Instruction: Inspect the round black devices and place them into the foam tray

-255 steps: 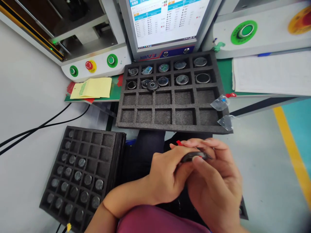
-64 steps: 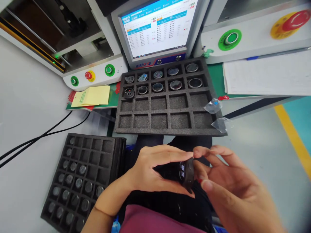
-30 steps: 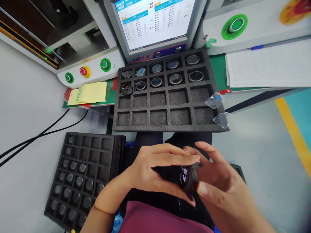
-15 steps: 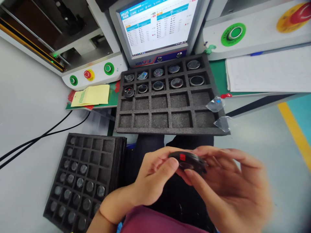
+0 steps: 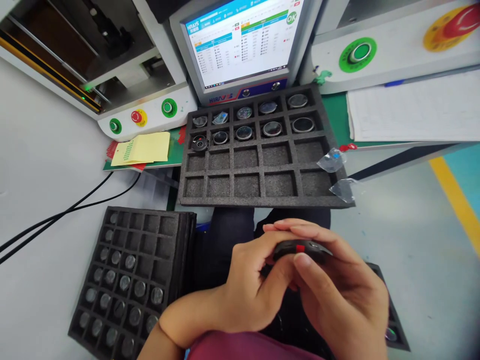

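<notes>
the dark round device [image 5: 288, 246] is located above the lap, nearer the body than the front edge of the foam tray [image 5: 249, 202]. it is viewed nearly edge-on; a red tab [image 5: 300, 248] marks its near rim.

the left hand [image 5: 249, 285] grips the left end of the device, fingers curled and thumb below. the right hand [image 5: 339, 285] is closed around the right end: thumb tip just below the red tab, fingers curved over the far side.

the foam tray carries round units in its two rear rows. at the left end of the second row, a black unit [image 5: 199, 143] sits partly over the compartment wall, contact points upward. two pieces of clear film [image 5: 333, 160] hang at the right edge.

at lower left, a stack of foam trays [image 5: 168, 250] holds small round parts [image 5: 139, 288] in its top layer. behind the foam tray, the monitor [image 5: 240, 55] displays lists and a green "ok" mark. yellow paper [image 5: 146, 148] lies to the left; white sheets [image 5: 408, 112] with a blue pen [image 5: 394, 83] lie to the right.
</notes>
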Tool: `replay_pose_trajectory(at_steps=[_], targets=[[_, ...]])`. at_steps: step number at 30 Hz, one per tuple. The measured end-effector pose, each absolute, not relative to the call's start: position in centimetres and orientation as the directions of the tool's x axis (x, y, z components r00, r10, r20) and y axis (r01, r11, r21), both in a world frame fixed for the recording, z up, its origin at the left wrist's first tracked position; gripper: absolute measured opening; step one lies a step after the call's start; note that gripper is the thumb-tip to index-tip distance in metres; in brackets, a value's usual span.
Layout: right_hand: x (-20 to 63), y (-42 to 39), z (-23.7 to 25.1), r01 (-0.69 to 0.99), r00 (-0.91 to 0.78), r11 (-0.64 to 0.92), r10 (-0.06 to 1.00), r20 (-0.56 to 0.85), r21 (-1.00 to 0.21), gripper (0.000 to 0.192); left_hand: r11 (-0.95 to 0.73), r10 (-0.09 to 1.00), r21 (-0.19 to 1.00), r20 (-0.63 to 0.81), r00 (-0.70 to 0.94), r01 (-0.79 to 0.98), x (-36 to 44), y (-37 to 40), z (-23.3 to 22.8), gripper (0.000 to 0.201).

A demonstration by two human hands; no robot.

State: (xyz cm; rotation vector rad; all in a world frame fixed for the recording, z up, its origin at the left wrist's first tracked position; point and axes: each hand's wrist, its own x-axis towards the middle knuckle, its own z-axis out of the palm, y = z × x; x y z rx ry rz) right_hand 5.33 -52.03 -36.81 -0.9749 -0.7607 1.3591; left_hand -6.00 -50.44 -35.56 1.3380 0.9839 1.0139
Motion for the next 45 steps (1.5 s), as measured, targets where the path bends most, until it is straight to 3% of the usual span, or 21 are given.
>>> replay_pose_trajectory(at_steps=[4, 10, 15, 18, 20, 23, 25, 28, 33, 36, 42, 45], targets=[[4.9, -52.0, -36.7, -0.527, 0.118, -0.058, 0.983, -0.141, -0.848, 0.013, -0.123, 0.940, 0.986, 0.079, 0.332, 0.113, -6.2, -50.4, -35.5, 0.022], [3.5, -51.7, -36.4, -0.676, 0.291, 0.052, 0.935, -0.201, -0.735, 0.016, -0.417, 0.881, 0.859, 0.303, 0.363, 0.295, -5.9, -50.6, -35.6, 0.026], [3.3, -51.3, -36.4, -0.745, 0.185, 0.009, 0.963, -0.194, -0.667, 0.011, -0.472, 0.869, 0.779, 0.331, 0.369, 0.412, -6.3, -51.3, -36.7, 0.038], [3.8, -51.8, -36.7, -0.751, 0.141, -0.006, 0.976, -0.168, -0.660, 0.006, -0.469, 0.865, 0.801, 0.331, 0.377, 0.371, -6.6, -51.3, -36.5, 0.040], [4.2, -52.4, -37.1, -0.691, 0.119, -0.005, 0.986, -0.121, -0.723, 0.006, -0.384, 0.877, 0.885, 0.261, 0.402, 0.263, -6.7, -51.1, -35.8, 0.032], [4.8, -53.0, -37.5, -0.451, 0.190, 0.161, 0.978, 0.082, -0.878, 0.034, 0.010, 0.917, 1.000, -0.003, 0.398, -0.014, -6.8, -50.5, -34.8, 0.020], [5.2, -52.9, -37.8, -0.274, 0.239, 0.333, 0.932, 0.271, -0.902, 0.052, 0.285, 0.898, 0.930, -0.174, 0.404, -0.233, -6.7, -50.3, -34.9, 0.024], [5.8, -52.2, -37.9, -0.181, 0.186, 0.435, 0.896, 0.403, -0.882, 0.069, 0.493, 0.833, 0.778, -0.292, 0.470, -0.390, -6.6, -50.5, -35.7, 0.031], [6.5, -51.7, -38.3, -0.215, 0.137, 0.410, 0.911, 0.389, -0.886, 0.072, 0.640, 0.749, 0.640, -0.396, 0.532, -0.424, -6.7, -50.9, -36.7, 0.037], [6.8, -51.6, -38.9, -0.209, 0.104, 0.472, 0.882, 0.460, -0.857, 0.071, 0.681, 0.721, 0.548, -0.385, 0.576, -0.486, -6.5, -51.1, -36.9, 0.043], [7.2, -51.3, -39.9, -0.286, 0.017, 0.508, 0.851, 0.525, -0.813, 0.075, 0.695, 0.719, 0.497, -0.472, 0.511, -0.519, -5.7, -51.3, -37.0, 0.047], [7.0, -51.4, -40.0, -0.315, 0.037, 0.503, 0.854, 0.519, -0.805, 0.071, 0.697, 0.716, 0.484, -0.429, 0.550, -0.530, -5.6, -51.4, -36.8, 0.045]])
